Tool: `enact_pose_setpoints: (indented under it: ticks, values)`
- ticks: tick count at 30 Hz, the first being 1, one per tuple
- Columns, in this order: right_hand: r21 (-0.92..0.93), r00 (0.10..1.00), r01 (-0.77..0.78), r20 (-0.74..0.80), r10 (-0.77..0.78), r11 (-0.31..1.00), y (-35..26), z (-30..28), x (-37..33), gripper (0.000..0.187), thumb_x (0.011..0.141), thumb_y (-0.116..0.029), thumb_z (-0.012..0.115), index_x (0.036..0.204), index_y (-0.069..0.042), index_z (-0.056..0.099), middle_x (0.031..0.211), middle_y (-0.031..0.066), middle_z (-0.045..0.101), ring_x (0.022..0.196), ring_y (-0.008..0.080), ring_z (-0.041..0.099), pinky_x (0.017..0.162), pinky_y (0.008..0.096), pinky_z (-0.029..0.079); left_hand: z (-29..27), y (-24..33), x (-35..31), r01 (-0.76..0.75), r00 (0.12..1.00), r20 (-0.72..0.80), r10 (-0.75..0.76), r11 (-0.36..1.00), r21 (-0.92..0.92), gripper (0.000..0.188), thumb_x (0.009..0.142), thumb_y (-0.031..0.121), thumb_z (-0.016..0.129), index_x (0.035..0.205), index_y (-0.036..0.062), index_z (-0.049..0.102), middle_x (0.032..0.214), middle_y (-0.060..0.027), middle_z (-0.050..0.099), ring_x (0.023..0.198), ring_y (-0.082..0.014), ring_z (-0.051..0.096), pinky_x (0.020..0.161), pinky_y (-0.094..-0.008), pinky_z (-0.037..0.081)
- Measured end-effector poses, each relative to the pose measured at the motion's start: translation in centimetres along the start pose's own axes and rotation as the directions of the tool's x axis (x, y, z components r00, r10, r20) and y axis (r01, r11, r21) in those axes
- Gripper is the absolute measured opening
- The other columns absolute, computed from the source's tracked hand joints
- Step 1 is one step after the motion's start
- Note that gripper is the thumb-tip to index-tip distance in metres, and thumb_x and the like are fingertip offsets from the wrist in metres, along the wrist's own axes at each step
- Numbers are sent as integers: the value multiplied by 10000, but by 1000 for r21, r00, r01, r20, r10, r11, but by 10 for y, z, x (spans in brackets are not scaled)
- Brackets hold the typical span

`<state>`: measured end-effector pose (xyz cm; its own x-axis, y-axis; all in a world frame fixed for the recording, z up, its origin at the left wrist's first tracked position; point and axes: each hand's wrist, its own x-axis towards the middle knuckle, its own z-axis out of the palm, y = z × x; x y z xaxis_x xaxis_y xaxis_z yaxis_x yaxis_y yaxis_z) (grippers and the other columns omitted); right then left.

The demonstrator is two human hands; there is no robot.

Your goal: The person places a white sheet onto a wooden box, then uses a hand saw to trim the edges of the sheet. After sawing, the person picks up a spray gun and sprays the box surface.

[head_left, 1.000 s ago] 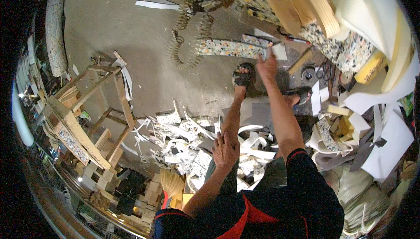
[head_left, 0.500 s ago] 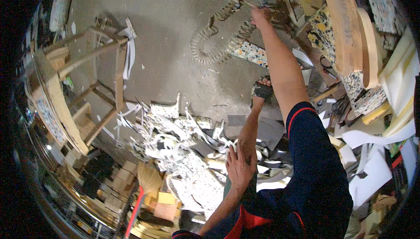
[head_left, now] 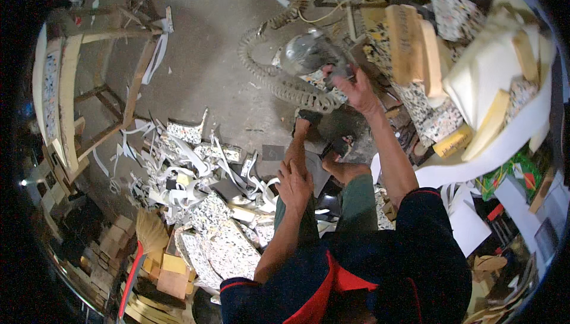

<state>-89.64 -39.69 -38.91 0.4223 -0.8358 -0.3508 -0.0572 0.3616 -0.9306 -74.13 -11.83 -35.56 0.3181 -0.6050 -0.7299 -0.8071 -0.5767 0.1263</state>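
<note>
My right hand (head_left: pixel 358 91) is closed round the grip of what looks like a spray gun (head_left: pixel 310 52) with a cloudy, see-through cup. It is held out ahead of me, above the floor, and partly blurred. A coiled air hose (head_left: pixel 256 70) loops across the floor beside and below it. Lower down, my left hand (head_left: pixel 294 185) lies on my left leg with its fingers stretched out, holding nothing. Behind the spray gun, a strip of speckled foam (head_left: pixel 332 91) is partly hidden.
A wooden frame (head_left: pixel 135 81) with foam on it stands at the left. Foam scraps (head_left: pixel 196 164) heap in front of it, near a broom (head_left: pixel 151 232). Wooden boards (head_left: pixel 407 45), a yellow block (head_left: pixel 451 140) and white foam sheets (head_left: pixel 484 81) crowd the right.
My right hand has lifted the spray gun from the far floor and brought it nearer. The coiled hose has shifted with it. My left hand stays on the leg.
</note>
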Motion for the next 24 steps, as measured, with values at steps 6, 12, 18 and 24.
enact_pose_setpoints:
  ticks: [6,12,18,24]
  values:
    - [-490,853,461,14,-523,740,-171,57,-101,500,875,-171,747,1280,36,540,1108,123,660,956,144,608,857,298,500,32,-12,-35,-239,934,-330,140,929,-282,689,850,340,728,1399,5,480,1443,-308,448,1286,-487,473,1039,-561,417]
    - [-353,842,525,80,-534,774,-313,65,-154,325,914,-228,698,1144,-3,649,966,151,716,881,222,686,800,351,537,-165,12,-139,-694,501,-842,198,674,-254,429,859,94,742,1259,16,606,1321,-224,595,1255,-396,549,1071,-449,418]
    - [-489,920,384,271,-282,783,-418,146,-178,336,863,-249,744,1106,-25,681,995,143,734,958,234,686,882,356,519,-409,31,-283,-697,-133,-906,403,612,374,380,790,79,782,1149,31,665,1112,-145,679,1155,-355,608,1033,-561,411]
    - [-429,757,651,433,-490,626,-413,232,-171,270,831,-156,758,1052,-22,681,1010,147,726,979,240,692,853,380,536,-485,-7,-277,-623,60,-798,600,647,440,400,739,197,724,1122,94,671,1121,-88,667,1162,-291,586,1060,-517,385]
